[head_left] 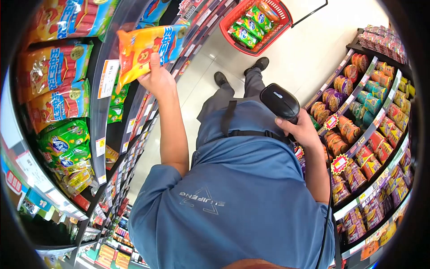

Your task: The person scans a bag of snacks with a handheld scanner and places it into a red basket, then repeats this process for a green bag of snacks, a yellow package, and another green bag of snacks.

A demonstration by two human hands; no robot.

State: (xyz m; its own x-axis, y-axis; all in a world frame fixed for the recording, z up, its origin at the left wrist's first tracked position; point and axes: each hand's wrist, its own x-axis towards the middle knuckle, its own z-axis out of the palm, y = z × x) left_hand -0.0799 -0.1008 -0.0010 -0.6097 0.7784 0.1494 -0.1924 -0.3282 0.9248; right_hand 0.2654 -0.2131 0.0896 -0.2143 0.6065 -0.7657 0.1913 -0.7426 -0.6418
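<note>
Head view: clamping an orange packet (142,48) in the left hand (159,83), by its near edge, spread out just beyond the grip! Clenching a black scanner (280,101) in the right hand (301,131), too. With shelved packets (60,101) (near-twins in print!) left of the left grip, and a red basket (268,46) of green packets (249,29) farther ahead, between both grips.

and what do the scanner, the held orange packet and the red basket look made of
The scanner looks like hard black plastic, smooth with a soft sheen, judging by its highlights. The orange packet seems glossy printed plastic film, given its shine and creases; it may be foil-lined. The red basket is probably moulded plastic, fairly smooth, by its even colour and slotted walls.
</note>
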